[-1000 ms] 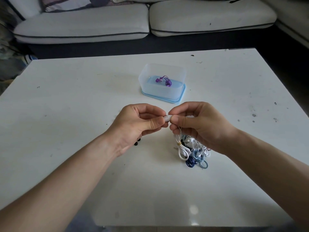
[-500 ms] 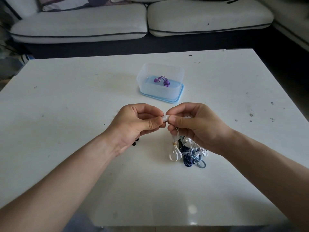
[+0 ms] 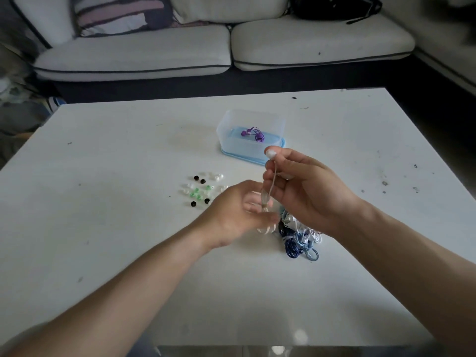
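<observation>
The thin white cord with a rounded white end (image 3: pixel 268 194) hangs over the middle of the white table (image 3: pixel 128 228). Its top is pinched in the fingers of the right hand (image 3: pixel 309 191). Its bundled lower loop is at the blurred left hand (image 3: pixel 239 210); I cannot tell whether that hand grasps it. Under the right hand lies a tangled heap of white, pale-blue and navy cords (image 3: pixel 298 240). To the left, small black, green and white beads (image 3: pixel 201 189) are scattered. Farther off, a clear plastic box with a pale-blue base (image 3: pixel 277 124) holds one purple corded piece (image 3: pixel 253 132). One piece looks stored and one is in hand, so the heap is probably still to do.
</observation>
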A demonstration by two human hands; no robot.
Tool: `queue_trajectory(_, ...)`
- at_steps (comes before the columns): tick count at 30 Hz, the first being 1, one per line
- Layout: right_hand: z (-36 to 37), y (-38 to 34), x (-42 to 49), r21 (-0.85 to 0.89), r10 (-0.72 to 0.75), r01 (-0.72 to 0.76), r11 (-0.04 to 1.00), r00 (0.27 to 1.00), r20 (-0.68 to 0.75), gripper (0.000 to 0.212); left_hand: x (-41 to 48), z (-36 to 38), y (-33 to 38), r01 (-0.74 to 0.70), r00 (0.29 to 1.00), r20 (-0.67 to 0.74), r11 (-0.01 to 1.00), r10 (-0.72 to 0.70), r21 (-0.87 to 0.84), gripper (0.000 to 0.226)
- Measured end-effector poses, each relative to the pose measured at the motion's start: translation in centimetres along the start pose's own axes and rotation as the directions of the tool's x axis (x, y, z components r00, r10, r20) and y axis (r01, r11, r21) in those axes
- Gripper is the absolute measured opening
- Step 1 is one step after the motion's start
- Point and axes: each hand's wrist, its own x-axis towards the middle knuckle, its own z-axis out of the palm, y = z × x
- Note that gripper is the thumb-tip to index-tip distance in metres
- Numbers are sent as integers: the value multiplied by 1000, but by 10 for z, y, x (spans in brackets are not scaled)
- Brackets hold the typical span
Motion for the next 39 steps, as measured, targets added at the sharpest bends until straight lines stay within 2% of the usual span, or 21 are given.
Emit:
queue_trajectory(2, 2, 0, -1, 32, -15, 16, 999, 999, -30, 12, -1, 0, 1, 5, 999, -41, 999, -6, -36, 28)
queue_trajectory(5, -1, -2, 1, 27, -60, 64, 998, 989, -137, 7, -1, -10, 7, 43, 983, -170, 991, -64, -123, 31)
queue_trajectory(9, -5, -5, 11, -99, -55, 29, 995, 961, -269, 9, 7, -23, 14, 26, 939, -336, 989, -75, -149, 28)
queue_trajectory(12, 2, -15, 23, -155, -10, -36, 987, 958, -288, 7, 25, -31, 23, -44, 918, -396, 995, 6, -89, 17)
queue_trajectory(15, 11, -26, 48, -125, -12, -34, 992, 938, -345, 8, 51, -38, 34, -80, 890, -454, 993, 34, -83, 10)
queue_trajectory(20, 15, -42, 103, -97, -75, 38, 995, 906, -417, 15, 116, -54, 42, -59, 852, -523, 993, -2, -100, 22)
queue_trajectory(23, 12, -50, 127, -158, -89, 15, 987, 878, -469, 19, 148, -59, 40, 25, 855, -513, 995, -74, -101, 22)
queue_trajectory(27, 2, -55, 149, -280, -48, -111, 954, 862, -504, 22, 178, -66, 34, 114, 866, -479, 990, -142, -87, 13)
queue_trajectory(30, 1, -56, 153, -299, -16, -154, 942, 867, -497, 25, 181, -66, 38, 130, 894, -402, 974, -197, -187, 15)
queue_trajectory(33, 0, -54, 152, -287, -14, -143, 947, 876, -482, 30, 174, -66, 44, 72, 917, -367, 970, -156, -233, 18)
queue_trajectory(37, -1, -53, 136, -357, -115, -49, 933, 898, -424, 17, 150, -65, 43, 44, 933, -348, 988, -92, -145, 23)
queue_trajectory(39, -1, -53, 114, -450, -162, -25, 893, 914, -373, 13, 131, -62, 38, 60, 946, -312, 993, -89, -101, 21)
